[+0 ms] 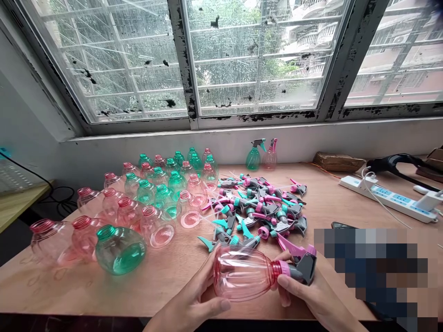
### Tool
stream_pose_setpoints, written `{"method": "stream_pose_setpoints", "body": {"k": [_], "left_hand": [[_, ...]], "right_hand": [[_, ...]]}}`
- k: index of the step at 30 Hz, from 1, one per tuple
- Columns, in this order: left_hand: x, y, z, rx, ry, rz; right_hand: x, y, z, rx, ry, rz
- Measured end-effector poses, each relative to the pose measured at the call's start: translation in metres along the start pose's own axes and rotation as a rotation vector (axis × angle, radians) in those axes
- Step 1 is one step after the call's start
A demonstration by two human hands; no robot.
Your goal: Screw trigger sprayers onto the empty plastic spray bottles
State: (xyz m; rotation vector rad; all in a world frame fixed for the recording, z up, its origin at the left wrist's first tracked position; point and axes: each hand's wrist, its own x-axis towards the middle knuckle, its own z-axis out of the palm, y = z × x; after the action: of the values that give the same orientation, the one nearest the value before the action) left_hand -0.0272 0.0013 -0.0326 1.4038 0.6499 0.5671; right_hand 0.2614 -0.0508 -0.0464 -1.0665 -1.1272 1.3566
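A clear pink spray bottle [244, 273] lies sideways in the air above the table's front edge, its base to the left. My left hand [199, 290] is wrapped round the base end. At the neck, my right hand [297, 290] grips the pink collar [284, 268] of a grey and pink spray head [304, 267], which sits on the bottle's mouth. Whether the collar is fully tight cannot be seen. Just beyond lies a heap of loose spray heads [263, 203] in grey, pink and teal, several with thin tubes.
Several open pink and green bottles, such as a green bottle [121, 251], stand on the left. Two bottles with spray heads, one a green spray bottle [254, 157], stand by the wall. A power strip [387, 196] and a brown block [338, 161] lie right. Part of the right side is blurred out.
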Motion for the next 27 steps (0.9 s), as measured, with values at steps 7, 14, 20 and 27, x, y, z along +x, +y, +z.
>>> {"method": "stream_pose_setpoints", "body": {"k": [7,14,20,27], "left_hand": [[0.000,0.008,0.004,-0.009,0.029,-0.037],[0.001,0.010,0.003,0.051,-0.014,-0.015],[0.001,0.011,0.004,0.059,0.002,0.025],[0.000,0.005,0.002,-0.042,-0.018,0.006]], "right_hand": [[0.002,-0.001,0.000,0.008,-0.020,0.013],[0.002,0.003,-0.002,0.031,-0.010,0.024],[0.001,0.000,0.000,0.041,-0.002,0.015],[0.004,-0.003,0.002,0.021,-0.005,0.011]]}}
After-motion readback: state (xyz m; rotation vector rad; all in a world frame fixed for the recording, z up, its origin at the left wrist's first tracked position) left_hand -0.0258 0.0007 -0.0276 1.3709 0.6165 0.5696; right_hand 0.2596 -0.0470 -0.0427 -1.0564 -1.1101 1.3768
